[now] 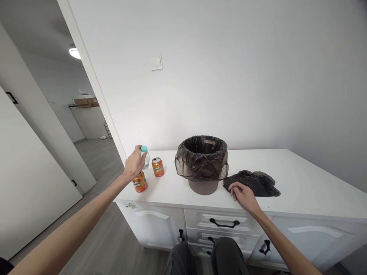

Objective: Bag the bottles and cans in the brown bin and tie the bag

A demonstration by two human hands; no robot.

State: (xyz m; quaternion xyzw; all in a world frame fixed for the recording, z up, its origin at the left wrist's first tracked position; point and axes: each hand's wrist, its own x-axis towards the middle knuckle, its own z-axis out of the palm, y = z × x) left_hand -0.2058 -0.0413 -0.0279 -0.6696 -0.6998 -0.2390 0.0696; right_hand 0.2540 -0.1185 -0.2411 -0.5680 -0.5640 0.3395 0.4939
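My left hand [134, 163] is closed around the upper part of a clear plastic bottle [147, 161] with a teal cap, thumb on the near side. Just below that wrist stands an orange drink can [140, 182], partly hidden by the hand. A second orange can [158, 167] is upright to the right of the bottle. My right hand [243, 195], fingers loosely curled with nothing visible in them, is over the left front edge of a crumpled black plastic bag [256, 183]. Between my hands stands a bin [203, 187] lined with a dark bag [202, 166] folded over its rim.
Everything stands on a white cabinet top [304, 183] against a white wall, with black-handled drawers [224, 222] below. A light switch [156, 62] is on the wall. To the left is an open doorway. My knees [228, 252] are close to the cabinet front.
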